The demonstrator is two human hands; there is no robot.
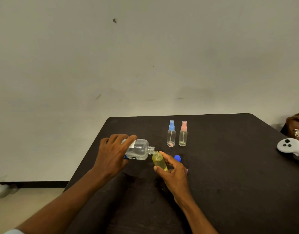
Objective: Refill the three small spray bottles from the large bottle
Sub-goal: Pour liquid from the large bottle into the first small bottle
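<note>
My left hand (111, 154) is wrapped around the large bottle (138, 150), tipped near level above the dark table (229, 174), its open neck touching the mouth of a small uncapped bottle (159, 161) of yellowish liquid. My right hand (174, 171) pinches that small bottle between thumb and fingers, tilted. Blue-capped (171, 134) and pink-capped (183, 134) spray bottles stand upright just behind; a blue cap (177, 157) lies beside my right hand.

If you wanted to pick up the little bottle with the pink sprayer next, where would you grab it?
Probably around its clear round body, below the pink sprayer top. The pink-capped bottle stands upright on the table, so come from its right side, which is open. The blue-capped bottle stands close on its left, leaving little room for fingers there.
</note>
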